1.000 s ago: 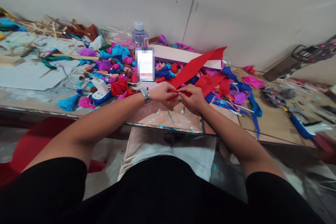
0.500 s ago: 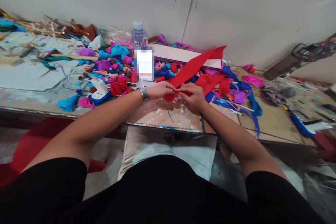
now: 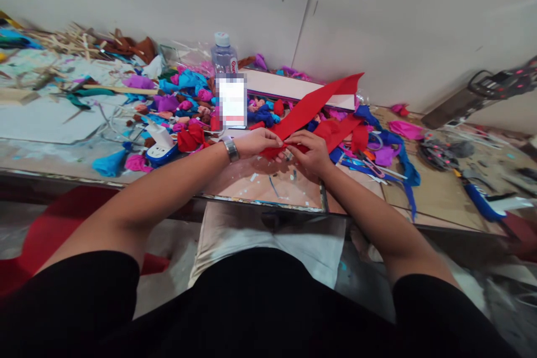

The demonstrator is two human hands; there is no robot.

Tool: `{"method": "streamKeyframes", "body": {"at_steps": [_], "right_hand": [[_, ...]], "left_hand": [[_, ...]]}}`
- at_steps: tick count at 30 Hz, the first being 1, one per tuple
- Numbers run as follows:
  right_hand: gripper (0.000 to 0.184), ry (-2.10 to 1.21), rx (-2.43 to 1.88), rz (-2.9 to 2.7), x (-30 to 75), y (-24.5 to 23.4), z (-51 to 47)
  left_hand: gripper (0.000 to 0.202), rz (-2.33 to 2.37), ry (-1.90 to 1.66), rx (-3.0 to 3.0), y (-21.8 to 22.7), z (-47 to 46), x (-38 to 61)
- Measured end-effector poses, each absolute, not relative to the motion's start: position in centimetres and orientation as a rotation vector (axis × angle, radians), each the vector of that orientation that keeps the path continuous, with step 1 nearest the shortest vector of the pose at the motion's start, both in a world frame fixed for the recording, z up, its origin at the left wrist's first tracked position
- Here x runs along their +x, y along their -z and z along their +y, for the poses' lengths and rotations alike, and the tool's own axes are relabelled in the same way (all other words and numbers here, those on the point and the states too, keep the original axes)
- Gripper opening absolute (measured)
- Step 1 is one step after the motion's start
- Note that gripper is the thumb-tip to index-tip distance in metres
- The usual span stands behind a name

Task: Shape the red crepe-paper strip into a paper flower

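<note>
A long red strip, crepe paper or cloth (image 3: 310,103), slants from between my hands up to the back right. My left hand (image 3: 260,143), with a metal watch (image 3: 230,150) on its wrist, pinches the strip's near end. Close beside it, my right hand (image 3: 308,150) pinches the same end, fingertips almost touching the left ones. The part gripped is small and partly hidden by the fingers. More red pieces (image 3: 339,133) lie just behind my right hand.
Behind my hands stand a plastic bottle (image 3: 225,55) and a lit phone (image 3: 233,102). Coloured rolled bits (image 3: 201,95) heap up around them. A power strip (image 3: 161,151) sits to the left, pliers (image 3: 79,98) farther left. A glue gun (image 3: 482,201) lies at the right by the table edge.
Both hands stay together at the strip's near end, with the fingers shifted slightly. More red now shows stretched flat between the fingertips. The rest of the table looks the same.
</note>
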State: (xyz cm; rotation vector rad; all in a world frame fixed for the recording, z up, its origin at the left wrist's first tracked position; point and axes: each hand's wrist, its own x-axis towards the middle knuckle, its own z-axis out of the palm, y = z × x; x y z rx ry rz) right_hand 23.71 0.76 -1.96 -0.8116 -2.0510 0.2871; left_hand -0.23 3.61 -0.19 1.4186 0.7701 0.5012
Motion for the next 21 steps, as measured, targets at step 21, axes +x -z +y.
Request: {"method": "streamKeyframes", "body": {"at_steps": [21], "right_hand": [[0.022,-0.285,-0.831,-2.049,23.71,2.46,1.12]], "left_hand": [[0.036,0.804,-0.577,1.556,-0.18,3.61,-0.23]]}}
